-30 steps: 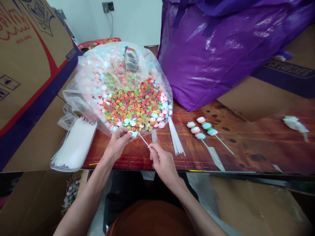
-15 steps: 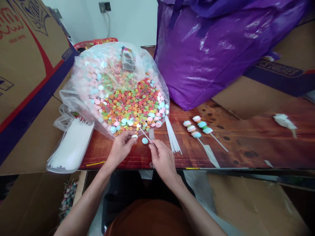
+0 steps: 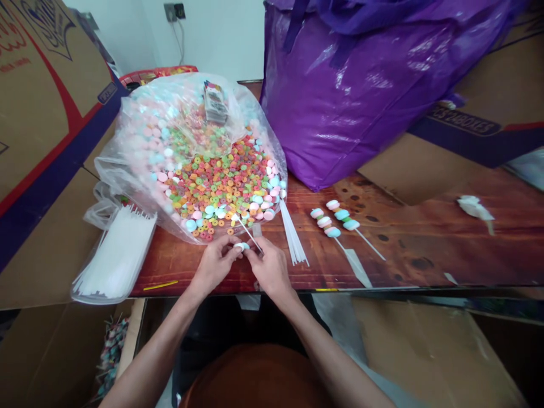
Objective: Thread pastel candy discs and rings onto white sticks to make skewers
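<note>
My left hand (image 3: 216,262) pinches a white marshmallow (image 3: 238,246) between thumb and fingers at the table's front. A pale blue marshmallow (image 3: 246,246) sits right against it, at the fingertips of my right hand (image 3: 272,265). That hand is closed around a thin white stick (image 3: 249,233), which slants up and left to a whitish tip. Just beyond lies an open clear plastic bag (image 3: 106,170) full of ring-shaped candies (image 3: 216,181) and pink, white and blue marshmallows (image 3: 268,214). Which fingers bear on the blue marshmallow is hard to make out.
Loose white sticks (image 3: 293,235) fan out right of the bag; a pack of sticks (image 3: 117,255) lies left. Two candy skewers (image 3: 326,222) rest on the table (image 3: 399,238). A purple bag (image 3: 365,96) and cardboard boxes (image 3: 42,147) stand around. A crumpled tissue (image 3: 475,207) lies far right.
My hands have come closer together. The blue marshmallow, which lay on the table between them, is now at my fingertips against the white one. The view has shifted slightly.
</note>
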